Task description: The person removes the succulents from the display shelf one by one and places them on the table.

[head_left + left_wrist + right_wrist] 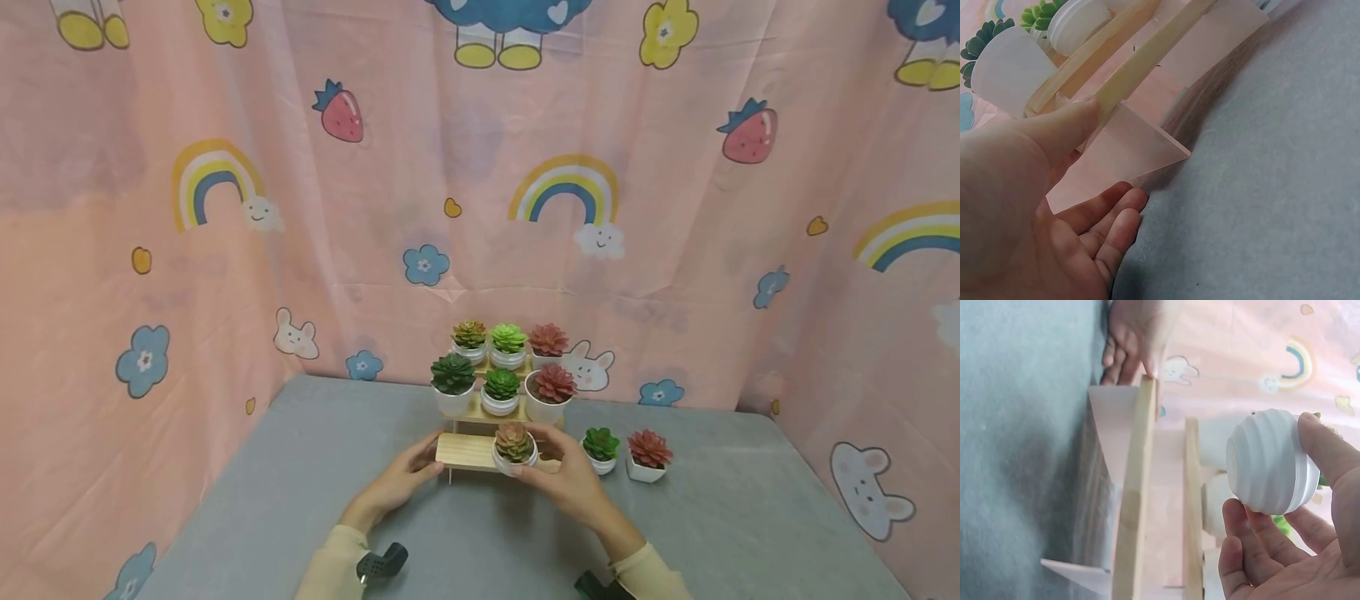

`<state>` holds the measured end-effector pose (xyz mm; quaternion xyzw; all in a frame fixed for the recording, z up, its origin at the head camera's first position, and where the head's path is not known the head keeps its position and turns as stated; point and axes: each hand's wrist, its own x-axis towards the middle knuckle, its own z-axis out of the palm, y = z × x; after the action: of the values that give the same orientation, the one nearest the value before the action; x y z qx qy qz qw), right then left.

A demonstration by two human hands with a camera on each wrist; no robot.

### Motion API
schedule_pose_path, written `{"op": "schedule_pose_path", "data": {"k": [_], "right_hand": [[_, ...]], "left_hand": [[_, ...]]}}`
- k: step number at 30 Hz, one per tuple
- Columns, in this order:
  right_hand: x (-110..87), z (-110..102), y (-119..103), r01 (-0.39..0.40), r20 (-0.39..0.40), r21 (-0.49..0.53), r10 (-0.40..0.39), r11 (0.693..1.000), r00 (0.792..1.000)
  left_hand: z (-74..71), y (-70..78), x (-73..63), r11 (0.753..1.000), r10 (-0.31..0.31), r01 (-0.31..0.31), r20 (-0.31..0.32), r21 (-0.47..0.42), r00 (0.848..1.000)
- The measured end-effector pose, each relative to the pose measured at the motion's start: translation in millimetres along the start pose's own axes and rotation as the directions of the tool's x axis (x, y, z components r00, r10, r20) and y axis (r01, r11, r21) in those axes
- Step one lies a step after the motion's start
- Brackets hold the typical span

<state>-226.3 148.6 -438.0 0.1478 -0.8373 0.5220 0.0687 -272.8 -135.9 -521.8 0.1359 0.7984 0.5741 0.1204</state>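
Observation:
My right hand [573, 479] holds a small potted succulent [513, 443] with brownish-red leaves over the lowest step of a plant stand. In the right wrist view, thumb and fingers grip its white ribbed pot [1269, 462], which hangs apart from the boards. At the stand's left end, my left hand [397, 479] pinches the lowest wooden board [465, 451], thumb at the front edge and forefinger behind. The left wrist view shows that thumb [1075, 125] against the board's end, the other fingers curled loosely beside the pale side panel [1138, 140].
Several potted succulents fill the two upper steps, among them a dark green one [453, 375] and a red one [553, 387]. Right of the stand, a green succulent [601, 448] and a red succulent [649, 454] stand on the grey table [720, 517]. A patterned pink curtain [480, 125] hangs behind.

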Motion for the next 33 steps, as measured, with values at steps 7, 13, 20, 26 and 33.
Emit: {"op": "schedule_pose_path", "data": {"k": [7,13,20,26,33], "right_hand": [[-4.1,-17.2,0.7,0.032,-0.039,-0.023,-0.033,0.999,0.999],[-5.9,-30.4,2.1,0.062,-0.071,-0.045,-0.066,0.997,0.995],[-8.1,-45.5,5.6,0.081,-0.108,-0.085,-0.090,0.993,0.990],[-9.0,-57.3,9.7,0.025,-0.125,-0.110,-0.039,0.994,0.991],[-8.3,-72.9,20.2,0.003,-0.150,-0.119,-0.021,0.993,0.989]], "left_hand": [[0.1,0.4,1.6,1.000,0.000,0.000,0.008,0.002,1.000],[0.6,2.6,2.1,1.000,0.002,-0.002,0.010,0.009,1.000],[2.2,7.5,1.1,1.000,0.000,0.000,0.002,0.007,1.000],[0.6,5.7,1.3,1.000,0.002,-0.002,0.005,0.013,1.000],[-2.4,1.0,-0.5,1.000,0.027,-0.027,0.024,-0.002,0.999]]}}
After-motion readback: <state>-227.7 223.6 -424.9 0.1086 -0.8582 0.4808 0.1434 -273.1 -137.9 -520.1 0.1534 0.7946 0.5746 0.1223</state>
